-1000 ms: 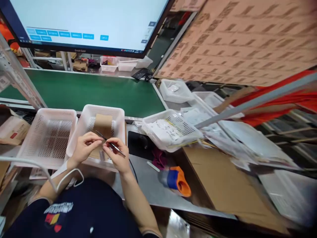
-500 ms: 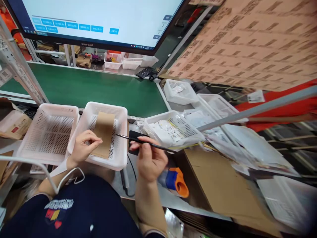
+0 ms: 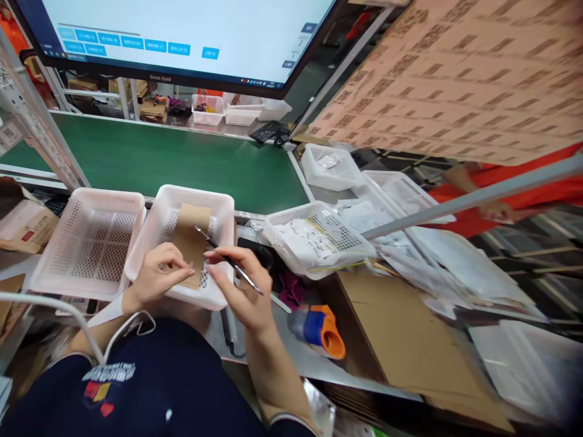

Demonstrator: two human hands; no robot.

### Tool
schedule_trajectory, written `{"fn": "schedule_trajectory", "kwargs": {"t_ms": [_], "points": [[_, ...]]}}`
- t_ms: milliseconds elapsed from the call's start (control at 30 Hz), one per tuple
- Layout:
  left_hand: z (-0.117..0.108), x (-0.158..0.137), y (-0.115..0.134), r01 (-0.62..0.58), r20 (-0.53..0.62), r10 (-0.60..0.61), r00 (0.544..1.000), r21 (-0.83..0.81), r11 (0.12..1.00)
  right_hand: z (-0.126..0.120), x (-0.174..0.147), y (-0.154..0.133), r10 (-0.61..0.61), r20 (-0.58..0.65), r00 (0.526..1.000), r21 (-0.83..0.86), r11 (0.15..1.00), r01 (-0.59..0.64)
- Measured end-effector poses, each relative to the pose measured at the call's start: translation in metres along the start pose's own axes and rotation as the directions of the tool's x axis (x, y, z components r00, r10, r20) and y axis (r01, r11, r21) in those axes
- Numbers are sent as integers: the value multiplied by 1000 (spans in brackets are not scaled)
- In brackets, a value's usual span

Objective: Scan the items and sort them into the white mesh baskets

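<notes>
My left hand point(image 3: 161, 273) is closed in a pinch over the near left part of a white perforated basket point(image 3: 225, 212). Something tiny and pale shows at its fingertips, too small to name. A slim dark pen-like tool point(image 3: 234, 266) with a shiny end lies across my right hand point(image 3: 248, 285), held by its fingers. Both hands face each other, their fingertips a little apart. Beneath them in the basket rests a flat brown kraft-paper piece point(image 3: 195, 220), partly covered by my hands.
Left of it stands another white basket point(image 3: 91, 243). A basket of white packets point(image 3: 314, 240), an orange and blue tape dispenser point(image 3: 325, 331) and a cardboard box point(image 3: 401, 340) are on the right. Beyond runs a green belt point(image 3: 195, 161) under a monitor point(image 3: 182, 42). A person's orange sleeve point(image 3: 542, 188) shows.
My right hand has moved left toward my left hand, tilting the pen-like tool more steeply over the basket. My left hand has shifted slightly right. At far right, the other person's arm has moved.
</notes>
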State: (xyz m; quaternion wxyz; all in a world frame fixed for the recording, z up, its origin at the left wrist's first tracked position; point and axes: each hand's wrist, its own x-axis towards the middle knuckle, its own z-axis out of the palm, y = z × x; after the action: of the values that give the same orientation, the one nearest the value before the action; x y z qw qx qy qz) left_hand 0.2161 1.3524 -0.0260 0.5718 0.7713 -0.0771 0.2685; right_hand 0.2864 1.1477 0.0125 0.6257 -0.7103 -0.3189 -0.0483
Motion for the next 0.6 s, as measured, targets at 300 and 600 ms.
{"fn": "schedule_trajectory", "kwargs": {"t_ms": [300,600], "points": [[0,-3,3,-79,13,78,997,72,994,20,-2,6,86,43,995,143,985,-92],[-1,-5,0,-322,-4,358,934,424,847,-21,4,-11,79,-178,981,211,977,-40]]}}
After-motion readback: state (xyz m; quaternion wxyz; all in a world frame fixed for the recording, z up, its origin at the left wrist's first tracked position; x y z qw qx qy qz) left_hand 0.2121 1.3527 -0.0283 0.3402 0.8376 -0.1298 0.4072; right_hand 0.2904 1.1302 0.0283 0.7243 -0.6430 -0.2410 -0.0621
